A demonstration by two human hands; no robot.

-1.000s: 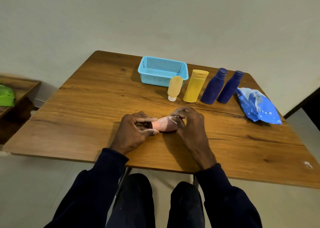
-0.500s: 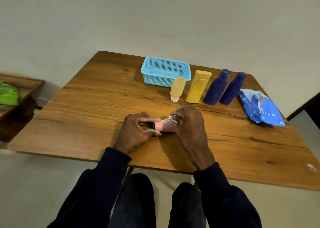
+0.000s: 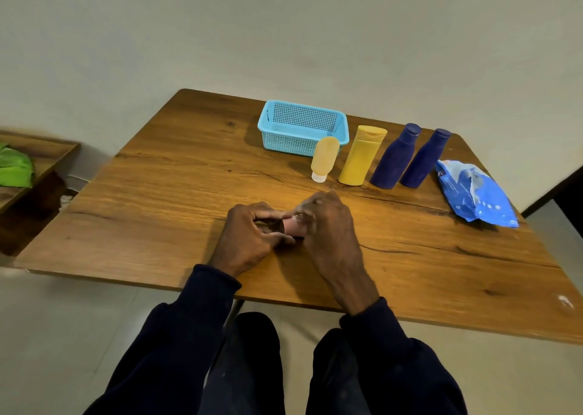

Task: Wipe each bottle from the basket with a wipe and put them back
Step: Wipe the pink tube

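A small pink bottle (image 3: 292, 228) lies sideways between my hands near the table's front. My left hand (image 3: 249, 238) grips its dark cap end. My right hand (image 3: 328, 228) is curled over the bottle's other end with a white wipe (image 3: 298, 216) peeking out under the fingers. The light blue basket (image 3: 303, 127) stands at the back with nothing showing inside. In front of it and to its right stand a small orange tube (image 3: 324, 157), a yellow bottle (image 3: 361, 156) and two dark blue bottles (image 3: 394, 157) (image 3: 424, 159).
A blue pack of wipes (image 3: 474, 193) lies at the right of the wooden table (image 3: 164, 212). A low wooden shelf with a green cloth (image 3: 14, 168) is off to the left. My knees sit below the table's front edge.
My right hand has slid left along the pink bottle, covering more of it. My left hand keeps its grip on the cap end.
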